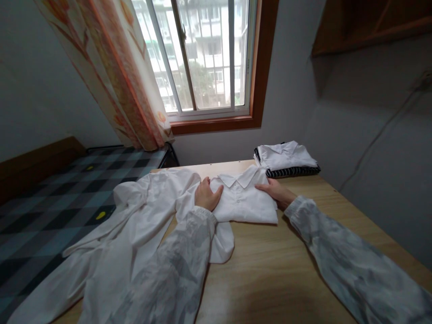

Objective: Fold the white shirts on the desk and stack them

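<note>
Head view: from where I stand, the desk runs up toward the window.
Folded shirt: white, near the desk's far edge, collar pointing that way; it sits between the two hands.
Left hand: curled around the shirt's left side, thumb over the cloth, fingers gripping it by the collar's left end.
Right hand: pinching the shirt's right side, thumb on top, other fingers mostly hidden.
Sleeves: mottled grey and white, on both arms.
Loose garment: white, rumpled, spread along the desk's left edge, touching the left hand's side.
Pile: folded clothes at the desk's far right corner, white on top, striped black below, just beside the folded shirt.
Bed: checked cover, beyond the desk's left edge.
Curtain: orange-flowered, hanging left of the window.
</note>
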Motion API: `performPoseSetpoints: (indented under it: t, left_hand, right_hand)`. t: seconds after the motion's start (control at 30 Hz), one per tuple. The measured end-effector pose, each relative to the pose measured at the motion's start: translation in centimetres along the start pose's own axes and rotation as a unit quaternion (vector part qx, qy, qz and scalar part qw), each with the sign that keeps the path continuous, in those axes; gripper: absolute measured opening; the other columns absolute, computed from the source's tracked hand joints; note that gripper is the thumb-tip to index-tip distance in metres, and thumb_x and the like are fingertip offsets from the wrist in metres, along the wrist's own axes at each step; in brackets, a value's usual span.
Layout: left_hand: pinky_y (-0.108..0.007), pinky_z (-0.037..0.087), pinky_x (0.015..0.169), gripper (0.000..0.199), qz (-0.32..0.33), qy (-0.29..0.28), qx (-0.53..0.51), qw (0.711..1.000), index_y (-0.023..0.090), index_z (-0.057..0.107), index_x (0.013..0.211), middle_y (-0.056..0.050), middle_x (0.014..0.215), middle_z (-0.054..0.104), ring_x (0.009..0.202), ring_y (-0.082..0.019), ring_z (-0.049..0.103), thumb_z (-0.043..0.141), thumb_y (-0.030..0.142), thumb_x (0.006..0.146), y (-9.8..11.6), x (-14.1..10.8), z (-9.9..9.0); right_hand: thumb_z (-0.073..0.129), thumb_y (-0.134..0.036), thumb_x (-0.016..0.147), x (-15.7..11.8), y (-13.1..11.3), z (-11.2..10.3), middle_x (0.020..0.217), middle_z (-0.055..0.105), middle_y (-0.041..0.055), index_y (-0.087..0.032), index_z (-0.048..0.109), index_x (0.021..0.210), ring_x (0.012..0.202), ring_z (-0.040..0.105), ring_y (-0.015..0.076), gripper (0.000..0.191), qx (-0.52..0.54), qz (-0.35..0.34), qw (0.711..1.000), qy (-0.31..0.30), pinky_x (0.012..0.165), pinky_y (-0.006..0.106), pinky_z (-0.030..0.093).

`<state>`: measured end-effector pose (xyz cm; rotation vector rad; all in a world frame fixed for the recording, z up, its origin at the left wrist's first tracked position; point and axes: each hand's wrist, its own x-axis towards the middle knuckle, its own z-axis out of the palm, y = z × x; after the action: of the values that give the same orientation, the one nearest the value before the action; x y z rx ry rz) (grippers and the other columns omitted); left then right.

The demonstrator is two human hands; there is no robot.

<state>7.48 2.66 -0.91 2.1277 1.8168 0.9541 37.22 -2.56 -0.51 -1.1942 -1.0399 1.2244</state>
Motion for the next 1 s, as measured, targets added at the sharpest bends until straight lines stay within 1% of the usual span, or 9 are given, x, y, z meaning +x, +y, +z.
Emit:
performPoseSetpoints:
  t: [0.17,0.37,0.43,0.53,0.6,0.7,0.83,0.93,1.0]
  left_hand:
    - [-0.049,0.055,0.113,0.074,-0.019,0.012,-0.065,0.998,0.014,0.059,0.151,-0.022,0.14,0.077,0.131,-0.039,0.074,0.074,0.06,0.095,0.1,0.0,-0.1]
    - [-0.048,0.057,0.108,0.08,-0.073,0.011,-0.168,0.983,0.016,0.066,0.144,-0.02,0.124,0.082,0.125,-0.038,0.077,0.071,0.078,0.093,0.1,0.2,-0.4]
    - [-0.047,0.062,0.1,0.08,-0.063,-0.026,-0.259,0.964,0.017,0.066,0.143,-0.018,0.12,0.083,0.116,-0.036,0.08,0.075,0.077,0.091,0.3,0.2,-0.5]
    - [-0.044,0.066,0.093,0.082,-0.024,-0.085,-0.41,0.908,0.019,0.062,0.146,-0.017,0.127,0.082,0.111,-0.033,0.081,0.088,0.066,0.083,0.5,0.2,-0.5]
    - [-0.044,0.068,0.092,0.078,-0.024,-0.097,-0.452,0.887,0.019,0.064,0.14,-0.017,0.131,0.081,0.112,-0.032,0.08,0.092,0.06,0.08,0.4,0.2,-0.5]
    - [-0.041,0.067,0.086,0.062,-0.05,-0.079,-0.448,0.889,0.017,0.07,0.122,-0.015,0.12,0.083,0.104,-0.031,0.08,0.091,0.059,0.081,0.0,0.3,-0.6]
    - [-0.035,0.062,0.078,0.048,-0.052,-0.037,-0.396,0.916,0.019,0.073,0.106,-0.008,0.102,0.081,0.091,-0.026,0.077,0.086,0.06,0.084,-0.4,0.4,-0.8]
    - [-0.031,0.057,0.073,0.043,-0.039,-0.026,-0.377,0.925,0.02,0.073,0.1,-0.004,0.094,0.078,0.085,-0.023,0.073,0.082,0.061,0.087,-0.3,0.4,-0.9]
    - [-0.029,0.056,0.07,0.044,-0.037,-0.025,-0.394,0.918,0.021,0.071,0.098,-0.002,0.09,0.076,0.081,-0.02,0.07,0.081,0.062,0.088,-0.1,0.3,-0.7]
  right_hand:
    - [0.095,-0.043,0.078,-0.5,-0.7,0.2,0.097,0.085,0.0043,-0.022,0.079,0.113,0.08,0.078,0.0237,0.043,-0.007,-0.024,1.0,-0.005,0.07,0.033,0.067]
    - [0.102,-0.052,0.071,-0.2,-1.2,-0.3,0.099,0.085,0.005,-0.022,0.078,0.11,0.086,0.08,0.0259,0.054,0.027,-0.048,0.998,0.008,0.078,0.036,0.068]
    - [0.102,-0.051,0.071,-0.1,-1.1,-0.6,0.101,0.086,0.0056,-0.021,0.078,0.111,0.087,0.08,0.026,0.055,0.043,-0.044,0.998,0.007,0.079,0.037,0.069]
    - [0.099,-0.05,0.077,-0.1,-0.8,-0.9,0.107,0.086,0.0071,-0.022,0.078,0.118,0.091,0.082,0.0273,0.055,0.067,-0.033,0.997,-0.005,0.083,0.04,0.071]
    - [0.098,-0.049,0.079,-0.2,-0.5,-1.2,0.111,0.087,0.0077,-0.023,0.077,0.122,0.094,0.083,0.0288,0.054,0.07,-0.03,0.997,-0.002,0.086,0.044,0.072]
    - [0.101,-0.043,0.075,-0.7,-0.2,-1.4,0.116,0.087,0.0093,-0.023,0.077,0.119,0.099,0.083,0.0307,0.054,0.021,-0.02,1.0,-0.001,0.09,0.048,0.072]
    - [0.101,-0.035,0.071,-2.1,0.2,-1.2,0.118,0.086,0.012,-0.021,0.079,0.113,0.105,0.082,0.0331,0.049,-0.057,-0.004,0.997,-0.047,0.099,0.052,0.069]
    - [0.096,-0.034,0.074,-3.2,0.4,-0.4,0.116,0.086,0.011,-0.021,0.078,0.114,0.104,0.082,0.0333,0.045,-0.04,-0.013,0.999,-0.029,0.097,0.051,0.069]
    - [0.092,-0.037,0.078,-3.5,0.0,0.0,0.119,0.086,0.0093,-0.023,0.075,0.123,0.105,0.082,0.0322,0.05,0.0,-0.03,1.0,0.003,0.095,0.048,0.069]
